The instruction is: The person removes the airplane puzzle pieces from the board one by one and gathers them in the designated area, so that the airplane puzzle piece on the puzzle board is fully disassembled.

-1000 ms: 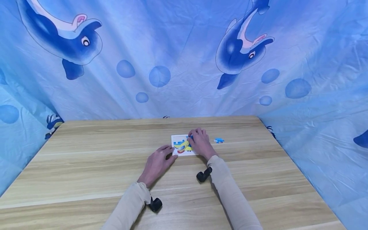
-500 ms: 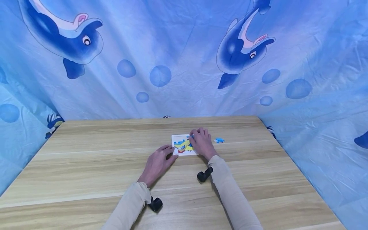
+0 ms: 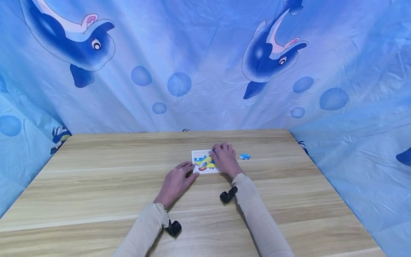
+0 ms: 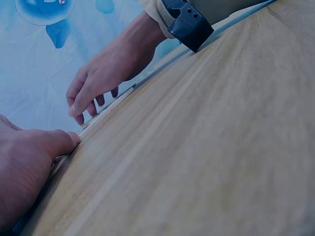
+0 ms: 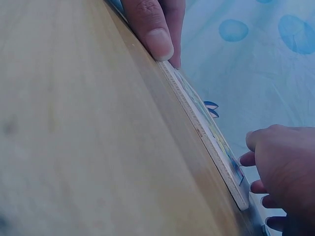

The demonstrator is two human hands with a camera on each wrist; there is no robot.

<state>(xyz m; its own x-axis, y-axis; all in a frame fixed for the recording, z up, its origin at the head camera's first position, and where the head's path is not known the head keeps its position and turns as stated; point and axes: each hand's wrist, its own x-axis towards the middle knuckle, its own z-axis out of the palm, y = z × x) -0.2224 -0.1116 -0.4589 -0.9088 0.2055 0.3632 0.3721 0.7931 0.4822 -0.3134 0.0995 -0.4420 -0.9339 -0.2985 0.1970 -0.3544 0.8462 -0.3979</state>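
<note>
A small jigsaw puzzle in a white frame (image 3: 208,171) lies flat toward the back of the table. Its picture (image 3: 204,163) shows a yellow aeroplane with red on blue, with pale backing bare toward the upper left. My left hand (image 3: 176,180) grips the frame's lower left corner, its thumb (image 5: 160,44) at the near edge in the right wrist view. Over the right half bends my right hand (image 3: 225,159), thumb and forefinger close together on a blue puzzle piece (image 3: 211,152). The palm hides much of that side of the puzzle.
A loose blue puzzle piece (image 3: 245,156) lies on the wooden table (image 3: 282,200), right of the frame. Behind the table hangs a blue curtain (image 3: 212,107) printed with dolphins and bubbles. Each wrist wears a black camera, such as the right one (image 3: 228,195).
Both hands keep nearly the same places. The right fingertips shift very slightly at the blue piece, while the frame and the loose piece stay put.
</note>
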